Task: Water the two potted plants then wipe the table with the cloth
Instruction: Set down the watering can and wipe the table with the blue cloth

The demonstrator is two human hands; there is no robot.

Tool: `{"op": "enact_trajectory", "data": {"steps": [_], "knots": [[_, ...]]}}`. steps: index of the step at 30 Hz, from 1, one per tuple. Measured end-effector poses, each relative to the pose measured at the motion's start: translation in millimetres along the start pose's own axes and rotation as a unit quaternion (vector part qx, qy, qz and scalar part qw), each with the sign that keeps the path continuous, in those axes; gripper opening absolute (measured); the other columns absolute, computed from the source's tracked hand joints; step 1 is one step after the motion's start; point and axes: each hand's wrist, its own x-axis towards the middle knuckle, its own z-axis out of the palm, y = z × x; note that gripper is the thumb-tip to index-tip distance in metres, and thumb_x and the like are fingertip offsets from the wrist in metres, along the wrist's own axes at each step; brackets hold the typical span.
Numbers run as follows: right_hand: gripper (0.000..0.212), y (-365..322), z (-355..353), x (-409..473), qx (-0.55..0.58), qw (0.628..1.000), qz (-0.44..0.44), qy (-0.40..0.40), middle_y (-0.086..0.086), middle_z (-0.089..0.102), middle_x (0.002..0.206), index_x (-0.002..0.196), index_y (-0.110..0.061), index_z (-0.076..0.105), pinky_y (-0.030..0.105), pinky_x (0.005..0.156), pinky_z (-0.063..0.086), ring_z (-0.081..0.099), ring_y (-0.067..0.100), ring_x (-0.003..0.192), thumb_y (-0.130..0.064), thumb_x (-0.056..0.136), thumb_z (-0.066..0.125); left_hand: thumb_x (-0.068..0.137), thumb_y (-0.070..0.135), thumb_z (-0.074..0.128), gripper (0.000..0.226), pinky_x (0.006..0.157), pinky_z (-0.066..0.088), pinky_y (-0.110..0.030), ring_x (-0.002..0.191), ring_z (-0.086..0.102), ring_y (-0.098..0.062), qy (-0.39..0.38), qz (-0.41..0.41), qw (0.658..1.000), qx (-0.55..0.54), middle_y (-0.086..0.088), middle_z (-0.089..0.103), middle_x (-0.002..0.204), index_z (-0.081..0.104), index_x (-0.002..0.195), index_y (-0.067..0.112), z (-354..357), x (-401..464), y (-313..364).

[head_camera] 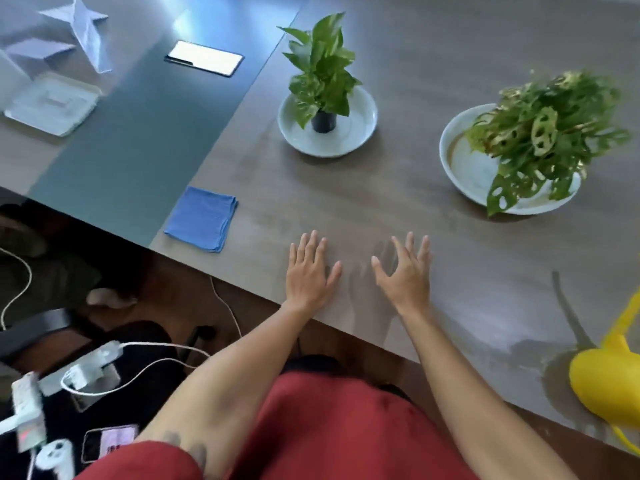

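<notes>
Two potted plants stand on the brown wooden table (398,209). A small leafy plant (323,74) in a black pot sits in a white dish in the middle. A bushier plant (540,133) with holed leaves sits in a white bowl at the right. A folded blue cloth (202,218) lies near the table's left front corner. A yellow watering can (609,379) stands at the right front edge. My left hand (309,271) lies flat on the table, fingers apart. My right hand (407,271) hovers just beside it, fingers spread. Both hold nothing.
A dark glass strip (145,133) runs left of the wooden top, with a phone (204,58), a white tray (50,103) and folded paper shapes (81,29) beyond. On the floor at lower left lie cables, chargers and a white controller (57,457).
</notes>
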Motion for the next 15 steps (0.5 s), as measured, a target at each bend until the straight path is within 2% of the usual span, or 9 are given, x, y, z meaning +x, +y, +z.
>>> {"op": "enact_trajectory", "data": {"steps": [6,15], "knots": [[0.068,-93,62,37,0.002,0.999,-0.027,-0.042,0.015,0.025,0.165,0.152,-0.013,0.044,0.045,0.127,0.0,0.002,0.035,0.156,-0.042,0.094,0.065,0.095,0.052,0.036,0.066,0.119,0.024,-0.057,0.145,0.033,-0.036,0.051,-0.024,0.998,-0.002,-0.018,0.042,0.153,0.05,0.142,0.006,-32,29,-100],[0.064,-179,117,76,-0.009,0.999,0.011,-0.037,0.016,0.021,0.167,0.154,-0.019,0.04,0.047,0.127,0.0,0.002,0.036,0.156,-0.041,0.097,0.058,0.095,0.048,0.04,0.058,0.116,0.024,-0.061,0.142,0.034,-0.044,0.104,-0.071,0.991,0.044,-0.02,0.04,0.154,0.055,0.139,0.013,-72,82,-235]]}}
